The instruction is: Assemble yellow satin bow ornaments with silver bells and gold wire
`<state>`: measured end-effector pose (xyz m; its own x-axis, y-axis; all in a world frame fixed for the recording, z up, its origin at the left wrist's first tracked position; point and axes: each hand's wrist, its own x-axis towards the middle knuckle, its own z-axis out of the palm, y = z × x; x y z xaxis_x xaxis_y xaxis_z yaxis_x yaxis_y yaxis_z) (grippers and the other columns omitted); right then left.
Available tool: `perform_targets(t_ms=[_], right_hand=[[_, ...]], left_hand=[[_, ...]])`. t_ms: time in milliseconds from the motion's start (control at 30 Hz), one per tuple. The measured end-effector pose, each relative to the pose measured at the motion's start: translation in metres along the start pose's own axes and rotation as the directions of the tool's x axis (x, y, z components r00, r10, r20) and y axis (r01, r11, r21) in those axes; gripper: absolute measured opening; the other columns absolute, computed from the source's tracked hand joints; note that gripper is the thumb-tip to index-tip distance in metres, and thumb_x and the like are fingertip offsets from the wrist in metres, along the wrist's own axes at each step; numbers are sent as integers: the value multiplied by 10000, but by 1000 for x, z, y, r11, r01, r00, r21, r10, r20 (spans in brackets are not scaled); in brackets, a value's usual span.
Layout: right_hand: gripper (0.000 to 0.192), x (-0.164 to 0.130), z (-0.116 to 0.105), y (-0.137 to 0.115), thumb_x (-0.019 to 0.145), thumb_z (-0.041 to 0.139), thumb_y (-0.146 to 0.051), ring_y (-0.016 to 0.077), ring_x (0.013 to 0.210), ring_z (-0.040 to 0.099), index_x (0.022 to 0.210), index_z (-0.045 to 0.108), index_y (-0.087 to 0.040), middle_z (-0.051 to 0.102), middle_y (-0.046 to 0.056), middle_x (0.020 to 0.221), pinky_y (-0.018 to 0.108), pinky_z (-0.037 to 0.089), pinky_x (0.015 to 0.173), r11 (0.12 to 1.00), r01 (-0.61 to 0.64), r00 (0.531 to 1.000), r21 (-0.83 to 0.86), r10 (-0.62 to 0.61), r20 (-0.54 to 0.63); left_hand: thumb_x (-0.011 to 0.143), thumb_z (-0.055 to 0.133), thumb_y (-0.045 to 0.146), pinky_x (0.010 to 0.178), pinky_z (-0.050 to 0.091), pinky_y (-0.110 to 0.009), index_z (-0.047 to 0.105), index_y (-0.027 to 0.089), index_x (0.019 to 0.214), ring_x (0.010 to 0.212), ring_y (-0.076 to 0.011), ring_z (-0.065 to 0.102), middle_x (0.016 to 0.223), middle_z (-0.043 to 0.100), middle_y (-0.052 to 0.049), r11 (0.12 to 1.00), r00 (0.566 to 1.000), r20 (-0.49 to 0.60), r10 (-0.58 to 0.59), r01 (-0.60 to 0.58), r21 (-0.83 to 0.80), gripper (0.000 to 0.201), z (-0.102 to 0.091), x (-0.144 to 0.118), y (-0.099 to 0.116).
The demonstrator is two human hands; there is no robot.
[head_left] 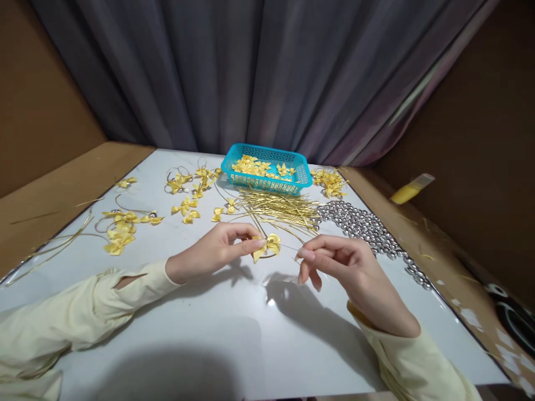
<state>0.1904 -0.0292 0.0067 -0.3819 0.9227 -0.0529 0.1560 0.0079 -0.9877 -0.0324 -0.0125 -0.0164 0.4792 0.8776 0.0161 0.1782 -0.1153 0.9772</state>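
Leftmost, finished yellow bows on gold loops (121,228) lie scattered on the white table (234,334), with more bows (190,192) further in. Next, the left hand (209,250) pinches a yellow ribbon bow (267,245) between thumb and forefinger, just above the table and in front of the person. A thin gold wire (288,246) runs from the bow to the right hand (343,264), whose fingertips close on its end. To do this well, the bow probably wants a firm hold at its knot while the wire is drawn taut and straight, not kinked. Behind sit a blue basket (267,181) of bows and a pile of gold wires (284,209); silver beads (368,228) lie at the right.
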Motion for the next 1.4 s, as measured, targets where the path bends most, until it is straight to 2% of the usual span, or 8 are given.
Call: perform_targets(t_ms=[367, 567, 633, 700, 800, 967, 1300, 1400], right_hand=[[196, 1, 1, 1, 771, 631, -300, 79, 397, 450, 672, 618, -131, 613, 27, 478, 212, 363, 414, 996, 30, 999, -82, -34, -42], [123, -1, 1, 4, 815, 596, -243, 85, 436, 490, 727, 628, -163, 623, 1, 513, 209, 403, 435, 975, 219, 969, -37, -222, -104], [110, -2, 0, 4, 833, 572, -219, 90, 461, 513, 759, 642, -177, 672, 15, 604, 219, 425, 452, 948, 301, 945, -109, -312, -102], [109, -3, 0, 3, 829, 575, -188, 88, 479, 524, 772, 667, -183, 702, 26, 696, 226, 437, 476, 891, 366, 912, -268, -400, -86], [116, -2, 2, 2, 817, 582, -154, 84, 511, 553, 791, 688, -196, 717, 20, 773, 225, 458, 522, 801, 407, 876, -439, -478, -59], [125, 0, 4, 3, 827, 561, -150, 115, 673, 629, 777, 662, -204, 709, 18, 853, 232, 499, 600, 801, 427, 879, -419, -477, -16], [115, 1, 13, 8, 813, 579, -175, 121, 607, 598, 781, 688, -186, 691, 48, 818, 248, 492, 513, 856, 393, 880, -337, -456, -133], [121, 1, 15, 11, 817, 574, -184, 107, 564, 576, 773, 687, -180, 689, 52, 839, 247, 491, 504, 875, 382, 892, -297, -433, -130]], left_hand=[[834, 557, 339, 612, 386, -216, 601, 148, 771, 664, -101, 492, 729, 564, 11, 999, 999, 36, -20, 21, -35, 206, 0, 0, -3], [831, 558, 310, 614, 383, -215, 588, 139, 750, 664, -100, 485, 719, 559, 10, 999, 999, 43, -33, 35, -40, 191, -1, 0, -3], [830, 557, 314, 610, 382, -219, 589, 137, 752, 654, -101, 484, 706, 556, 10, 997, 996, 66, -54, 58, -53, 197, -1, 0, -1], [832, 552, 321, 607, 378, -221, 590, 137, 758, 644, -101, 481, 696, 552, 11, 994, 992, 97, -78, 86, -73, 202, 0, -1, 1], [834, 550, 325, 607, 370, -220, 593, 137, 758, 646, -99, 475, 699, 547, 13, 989, 988, 122, -95, 107, -103, 207, 0, -1, 3], [831, 553, 333, 603, 368, -221, 586, 137, 745, 635, -97, 469, 694, 538, 16, 986, 988, 117, -102, 116, -117, 217, -1, 1, 5], [835, 549, 323, 608, 377, -218, 584, 143, 759, 640, -95, 474, 705, 536, 19, 989, 992, 96, -82, 93, -116, 198, 1, 2, 0], [830, 550, 333, 620, 383, -227, 584, 141, 761, 658, -105, 477, 716, 542, 11, 993, 993, 86, -77, 84, -83, 207, 1, 1, 0]])
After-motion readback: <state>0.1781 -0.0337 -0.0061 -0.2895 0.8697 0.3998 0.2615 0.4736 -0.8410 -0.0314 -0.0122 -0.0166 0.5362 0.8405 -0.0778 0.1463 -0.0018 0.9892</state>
